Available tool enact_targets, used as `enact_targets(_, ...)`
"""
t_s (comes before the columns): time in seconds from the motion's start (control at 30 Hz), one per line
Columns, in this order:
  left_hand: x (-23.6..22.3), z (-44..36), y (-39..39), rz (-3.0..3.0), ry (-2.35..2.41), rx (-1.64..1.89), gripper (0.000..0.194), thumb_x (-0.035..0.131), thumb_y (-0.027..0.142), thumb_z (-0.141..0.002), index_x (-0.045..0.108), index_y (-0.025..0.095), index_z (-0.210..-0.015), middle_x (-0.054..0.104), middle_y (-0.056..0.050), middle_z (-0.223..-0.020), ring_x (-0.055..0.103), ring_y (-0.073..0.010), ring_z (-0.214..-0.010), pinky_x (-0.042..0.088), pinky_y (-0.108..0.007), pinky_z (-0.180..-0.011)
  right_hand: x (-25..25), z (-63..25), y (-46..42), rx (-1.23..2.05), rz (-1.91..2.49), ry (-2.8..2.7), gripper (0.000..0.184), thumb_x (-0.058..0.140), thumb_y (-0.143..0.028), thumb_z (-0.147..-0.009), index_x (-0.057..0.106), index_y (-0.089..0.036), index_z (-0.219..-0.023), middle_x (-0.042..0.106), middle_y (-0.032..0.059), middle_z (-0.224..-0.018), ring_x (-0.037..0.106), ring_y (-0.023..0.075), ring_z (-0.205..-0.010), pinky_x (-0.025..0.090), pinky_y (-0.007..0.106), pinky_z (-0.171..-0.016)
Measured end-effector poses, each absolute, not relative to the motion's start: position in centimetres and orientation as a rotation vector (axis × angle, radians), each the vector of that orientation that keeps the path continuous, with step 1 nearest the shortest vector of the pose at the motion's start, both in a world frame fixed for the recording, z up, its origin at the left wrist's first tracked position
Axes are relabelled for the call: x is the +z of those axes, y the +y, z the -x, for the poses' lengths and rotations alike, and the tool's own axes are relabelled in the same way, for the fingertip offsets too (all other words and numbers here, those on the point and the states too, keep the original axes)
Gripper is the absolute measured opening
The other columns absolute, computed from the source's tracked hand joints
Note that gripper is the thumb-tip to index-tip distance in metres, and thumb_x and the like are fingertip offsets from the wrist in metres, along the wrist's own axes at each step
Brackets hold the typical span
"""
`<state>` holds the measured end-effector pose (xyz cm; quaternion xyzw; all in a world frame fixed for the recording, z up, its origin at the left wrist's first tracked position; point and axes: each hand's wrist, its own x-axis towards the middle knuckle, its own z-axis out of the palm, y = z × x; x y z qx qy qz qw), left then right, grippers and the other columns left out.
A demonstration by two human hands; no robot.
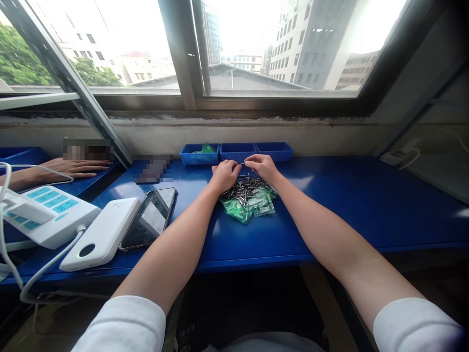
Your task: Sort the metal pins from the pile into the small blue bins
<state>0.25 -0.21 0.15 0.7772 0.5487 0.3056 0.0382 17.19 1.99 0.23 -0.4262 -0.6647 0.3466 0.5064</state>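
My left hand (224, 175) and my right hand (262, 167) meet over a pile of small dark metal pins (244, 188) on the blue bench (348, 205). Both hands are closed in a pinch, and a thin pin-like piece (242, 164) spans between their fingertips. Several small green plastic bags (247, 206) lie under and in front of the pins. Just beyond the hands stand three blue trays (237, 151); the left tray (200, 152) holds something green.
A phone (150, 217), a white power bank (102, 233) and a white device with teal buttons (47, 210) with cables lie at the left. Another person's hand (69, 167) rests flat on the bench far left. A window runs along the back; a white adapter (397, 156) sits far right.
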Motion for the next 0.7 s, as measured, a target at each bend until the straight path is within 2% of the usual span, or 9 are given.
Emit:
enact_targets(0.13, 0.2, -0.3, -0.1, -2.327, 1.783, 0.954, 0.030, 0.037, 0.039, -0.093, 0.062, 0.023, -0.099, 0.063, -0.006, -0.108, 0.052, -0.0238, -0.109, 0.033, -0.039, -0.090, 0.5, -17.9, 2.5, 0.328, 1.247, -1.711, 0.035, 0.063, -0.035, -0.070, 0.068, -0.017, -0.100, 0.069, 0.0067, -0.098, 0.058, 0.0219, -0.091, 0.044, 0.036, -0.085)
enact_targets(0.27, 0.2, -0.4, -0.1, -2.297, 1.842, 0.949, 0.029, 0.037, 0.038, -0.093, 0.062, 0.023, -0.097, 0.063, -0.007, -0.109, 0.052, -0.0245, -0.109, 0.033, -0.040, -0.090, 0.3, -18.5, 3.0, -0.008, 1.480, -1.822, 0.058, 0.062, -0.047, -0.072, 0.058, -0.020, -0.123, 0.058, 0.0104, -0.123, 0.044, 0.0320, -0.110, 0.037, 0.047, -0.092)
enact_targets(0.43, 0.0, -0.5, 0.0, -2.289, 1.875, 0.918, 0.030, 0.036, 0.038, -0.093, 0.061, 0.023, -0.097, 0.062, -0.007, -0.111, 0.051, -0.0244, -0.110, 0.032, -0.039, -0.090, -0.1, -18.4, 3.3, -0.142, 1.639, -1.974, 0.070, 0.051, -0.059, -0.078, 0.046, -0.019, -0.136, 0.045, 0.0124, -0.136, 0.037, 0.0349, -0.112, 0.035, 0.048, -0.090)
enact_targets(0.7, -0.3, -0.5, 0.1, -2.293, 1.846, 0.955, 0.029, 0.038, 0.038, -0.092, 0.062, 0.022, -0.094, 0.063, -0.007, -0.107, 0.052, -0.0243, -0.108, 0.033, -0.039, -0.088, -0.3, -18.0, 3.3, -0.214, 1.745, -2.081, 0.072, 0.043, -0.059, -0.082, 0.035, -0.019, -0.141, 0.036, 0.0115, -0.144, 0.033, 0.0371, -0.117, 0.035, 0.049, -0.093)
